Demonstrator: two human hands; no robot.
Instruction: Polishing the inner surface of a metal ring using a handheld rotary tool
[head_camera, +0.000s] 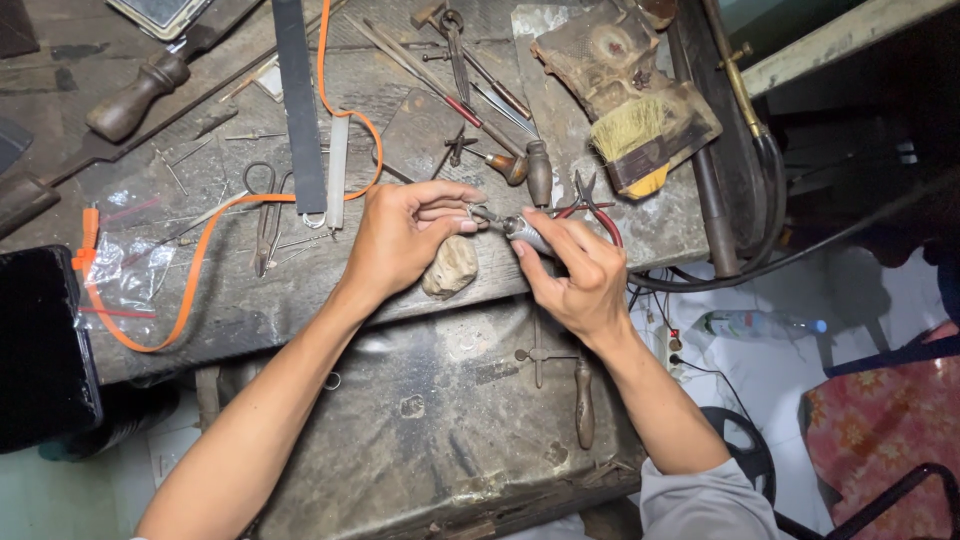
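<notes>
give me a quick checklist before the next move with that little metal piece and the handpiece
1. Left hand pinches the small metal piece: ok.
2. Right hand grips the silver rotary handpiece: ok.
3. Handpiece tip meets the piece: cannot tell, too small.
4. Left hand braced beside the worn pale bench peg: ok.
5. Red-handled pliers lie close behind the right hand: not ok.
6. Black hose hangs free off the bench edge: ok.
</notes>
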